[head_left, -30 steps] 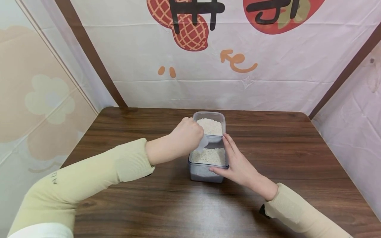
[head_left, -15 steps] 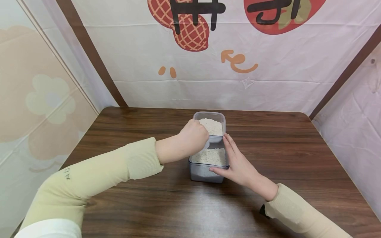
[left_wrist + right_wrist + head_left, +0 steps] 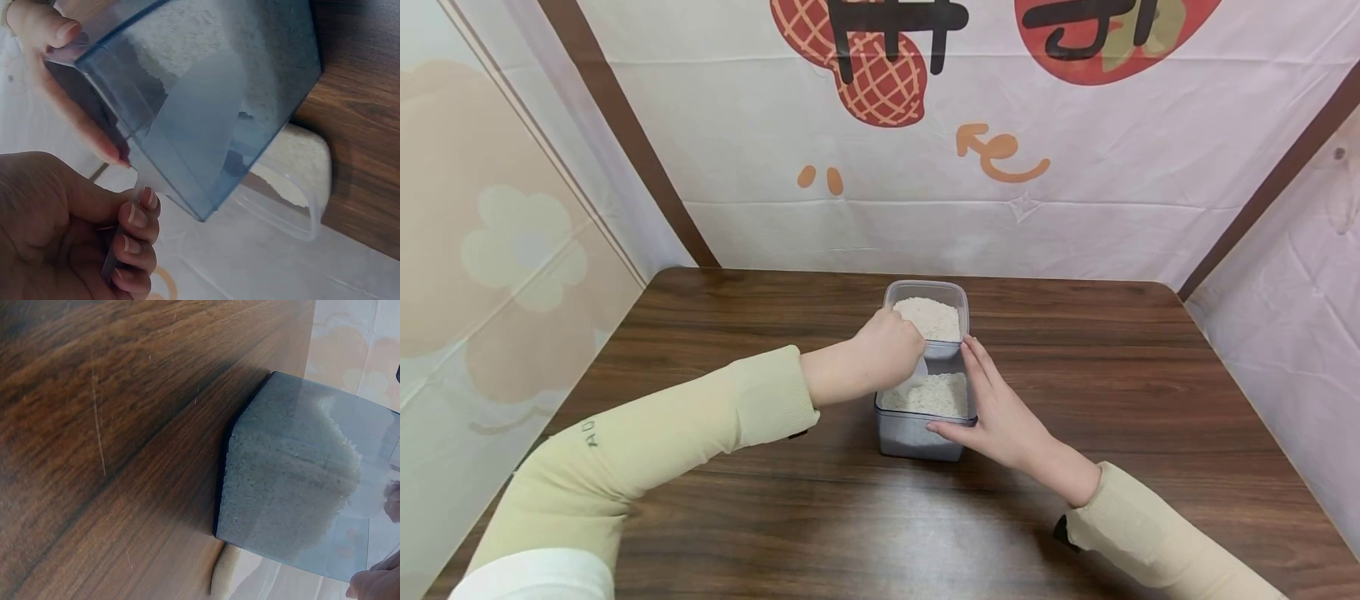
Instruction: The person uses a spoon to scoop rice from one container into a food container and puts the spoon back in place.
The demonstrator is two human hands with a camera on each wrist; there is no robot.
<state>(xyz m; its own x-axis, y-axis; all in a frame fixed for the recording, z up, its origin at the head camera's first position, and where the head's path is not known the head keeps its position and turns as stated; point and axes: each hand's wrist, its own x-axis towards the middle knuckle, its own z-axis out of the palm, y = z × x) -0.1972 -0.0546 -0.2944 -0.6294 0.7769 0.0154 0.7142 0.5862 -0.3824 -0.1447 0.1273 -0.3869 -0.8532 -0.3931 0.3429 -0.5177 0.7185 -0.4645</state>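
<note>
My left hand [image 3: 887, 357] pinches the thin handle of a translucent white scoop [image 3: 203, 106] between thumb and fingers. The scoop's wide blade reaches down inside a clear blue-grey square container [image 3: 920, 439], over white rice [image 3: 945, 393]. In the left wrist view the blade shows through the container's wall. My right hand [image 3: 1006, 421] holds this container at its right side, thumb at the front rim and fingers stretched along to the back corner. In the right wrist view, the rice [image 3: 287, 481] is heaped unevenly behind the clear wall, with fingertips [image 3: 375, 584] at the rim.
A second clear container [image 3: 964, 298] with paler white grains stands directly behind the first one. Both stand on a dark brown wooden table [image 3: 760, 517]. A printed white cloth [image 3: 865, 233] hangs behind the table's far edge.
My left hand has shifted right over the front container, then slightly lower, and the scoop sits lower in it. My right hand and both containers have stayed in place.
</note>
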